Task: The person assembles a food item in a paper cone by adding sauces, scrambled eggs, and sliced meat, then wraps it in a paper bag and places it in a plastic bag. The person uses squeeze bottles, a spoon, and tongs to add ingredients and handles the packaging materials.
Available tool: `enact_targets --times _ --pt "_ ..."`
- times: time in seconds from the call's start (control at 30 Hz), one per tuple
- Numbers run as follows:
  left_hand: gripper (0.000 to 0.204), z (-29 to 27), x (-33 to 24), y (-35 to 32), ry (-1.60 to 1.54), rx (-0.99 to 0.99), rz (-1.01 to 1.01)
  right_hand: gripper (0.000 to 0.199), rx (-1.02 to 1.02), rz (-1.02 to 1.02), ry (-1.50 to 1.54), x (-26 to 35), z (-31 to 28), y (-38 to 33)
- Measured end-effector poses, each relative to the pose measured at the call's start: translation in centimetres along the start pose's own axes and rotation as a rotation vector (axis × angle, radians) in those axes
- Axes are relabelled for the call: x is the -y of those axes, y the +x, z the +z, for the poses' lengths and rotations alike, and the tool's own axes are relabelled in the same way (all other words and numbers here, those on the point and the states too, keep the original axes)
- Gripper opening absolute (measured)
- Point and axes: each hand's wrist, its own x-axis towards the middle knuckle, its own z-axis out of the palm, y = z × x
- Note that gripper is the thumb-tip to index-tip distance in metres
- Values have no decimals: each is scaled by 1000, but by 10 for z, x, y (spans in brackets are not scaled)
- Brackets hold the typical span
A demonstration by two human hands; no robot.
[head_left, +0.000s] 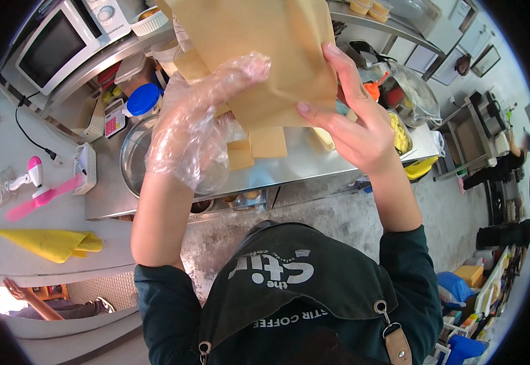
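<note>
My left hand (183,128), in a loose clear plastic glove, is at the left side of a large brown paper sheet or bag (277,55), gripping it. One gloved digit lies across its front, and the other fingers are mostly hidden. At the paper's right edge my bare right hand (362,118) pinches it, thumb on the front face. The paper is raised over a steel worktable (301,163). Below it lie smaller brown paper pieces (268,143). I cannot tell whether the large piece is a flat sheet or a bag.
On the left of the table stand a wide metal bowl (132,152), a blue-lidded container (143,99) and a pink-keyed calculator (114,120). A microwave (64,42) rests on the shelf above. Yellow food (400,135) fills a tray at right. Another person (502,164) stands far right.
</note>
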Motion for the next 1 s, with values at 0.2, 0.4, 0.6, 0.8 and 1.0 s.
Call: enact_targets --times 0.2,0.4,0.6,0.8,1.0 --pt "46 4 9 13 25 -108 42 20 -140 146 -120 9 12 -14" --pt "64 -4 44 20 57 -224 197 26 -579 1313 1157 62 55 -42" --pt "60 -7 83 16 -2 -289 276 41 -560 1527 1231 60 72 -44" --pt "63 -12 110 13 -46 -245 236 43 -549 1567 1400 52 79 -40" --pt "65 -15 125 15 9 -256 243 28 -628 1590 1273 53 78 -40"
